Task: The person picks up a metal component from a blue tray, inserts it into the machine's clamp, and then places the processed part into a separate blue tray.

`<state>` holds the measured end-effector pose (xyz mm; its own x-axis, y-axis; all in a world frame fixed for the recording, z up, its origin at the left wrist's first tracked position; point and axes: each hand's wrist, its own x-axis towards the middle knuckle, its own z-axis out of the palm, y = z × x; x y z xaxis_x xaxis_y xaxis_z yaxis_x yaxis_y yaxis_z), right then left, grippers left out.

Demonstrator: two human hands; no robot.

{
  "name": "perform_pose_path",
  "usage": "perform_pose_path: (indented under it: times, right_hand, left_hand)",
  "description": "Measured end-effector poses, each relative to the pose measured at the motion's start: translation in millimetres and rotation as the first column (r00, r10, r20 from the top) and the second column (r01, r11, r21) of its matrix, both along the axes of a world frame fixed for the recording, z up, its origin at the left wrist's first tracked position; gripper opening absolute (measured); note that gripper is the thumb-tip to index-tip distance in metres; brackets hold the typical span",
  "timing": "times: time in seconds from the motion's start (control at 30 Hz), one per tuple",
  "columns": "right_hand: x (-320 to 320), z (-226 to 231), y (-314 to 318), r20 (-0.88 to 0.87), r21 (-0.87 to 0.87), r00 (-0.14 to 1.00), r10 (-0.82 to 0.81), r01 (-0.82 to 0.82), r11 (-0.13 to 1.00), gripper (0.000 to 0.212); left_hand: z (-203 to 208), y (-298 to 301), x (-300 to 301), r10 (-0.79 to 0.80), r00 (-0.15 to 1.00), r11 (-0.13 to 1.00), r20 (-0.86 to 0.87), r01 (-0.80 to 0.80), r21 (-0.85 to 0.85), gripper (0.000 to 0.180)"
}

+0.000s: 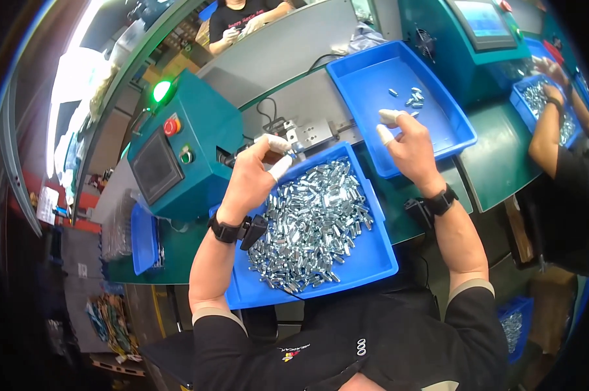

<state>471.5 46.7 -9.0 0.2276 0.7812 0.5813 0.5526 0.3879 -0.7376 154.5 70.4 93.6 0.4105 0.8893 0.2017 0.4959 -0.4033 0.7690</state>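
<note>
A blue tray [379,257] in front of me is heaped with small shiny metal parts [311,221]. My left hand [252,176], with white finger cots, hovers at its far left corner, fingertips pinched near a small metal fixture [307,133] on the bench; whether a part is in the pinch is hidden. My right hand [408,146], also in finger cots, is over the near edge of a second blue tray [451,111] that holds several loose metal parts [412,98]. Its fingers are curled loosely with nothing visible in them.
A teal machine [184,150] with a dark screen, red button and green lamp stands to my left. Another teal machine [464,39] sits behind the far tray. At the right a person [558,150] reaches into a blue parts tray [539,101]. Another person [242,19] sits across.
</note>
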Motion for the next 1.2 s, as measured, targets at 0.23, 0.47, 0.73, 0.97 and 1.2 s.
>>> perform_pose_path:
  times: [0.23,0.47,0.73,0.97,1.2]
  right_hand:
    - [4,0,-1,-0.054,0.006,0.998,0.012,-0.012,1.000,0.028]
    - [5,2,-1,-0.070,-0.024,0.997,0.030,-0.032,0.999,0.027]
    - [5,1,-1,-0.064,-0.008,0.997,0.037,-0.037,0.999,0.026]
    - [5,0,0,-0.054,0.019,0.998,0.037,-0.036,0.999,0.026]
    - [5,1,-1,-0.071,0.000,0.997,0.039,-0.039,0.999,0.026]
  left_hand:
    - [-8,55,12,0.014,0.991,0.993,-0.135,0.002,0.121,0.014]
    - [-22,82,13,0.076,0.977,0.988,-0.201,-0.046,0.148,0.016]
    - [-29,85,6,0.098,0.954,0.969,-0.283,-0.027,0.244,0.017]
    - [-27,81,4,0.134,0.919,0.928,-0.371,0.015,0.373,0.017]
    - [-34,81,3,0.152,0.877,0.844,-0.457,0.126,0.521,0.018]
